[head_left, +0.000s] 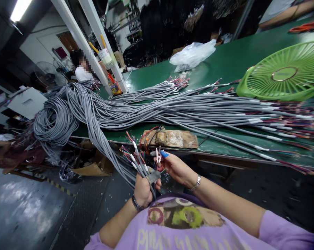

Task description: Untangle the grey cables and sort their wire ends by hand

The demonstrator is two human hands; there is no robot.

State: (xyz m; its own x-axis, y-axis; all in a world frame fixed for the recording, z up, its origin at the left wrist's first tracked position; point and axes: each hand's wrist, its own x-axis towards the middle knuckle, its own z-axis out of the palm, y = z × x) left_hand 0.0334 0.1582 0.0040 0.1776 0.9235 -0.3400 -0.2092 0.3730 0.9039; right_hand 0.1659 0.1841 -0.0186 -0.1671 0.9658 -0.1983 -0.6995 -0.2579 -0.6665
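Note:
My left hand (143, 191) is wrapped round a bundle of grey cables (115, 158), just in front of the table edge. Stripped ends with thin coloured wires (127, 151) and white sleeves stick up out of that fist. A grey wrap (153, 177) covers its thumb. Close beside it, my right hand (179, 170) pinches a small pale pink thing (158, 156), whose kind I cannot make out. One finger of this hand wears a blue fingertip cover (164, 153). Both hands are near a worn wooden block (181, 139) at the table edge.
Long grey cables (198, 107) lie across the green table (224, 66), with coils (54, 119) at the left. A green fan (284, 73) stands at the right, near orange-handled scissors (304, 27). A plastic bag (194, 55) lies behind. Other people sit farther off.

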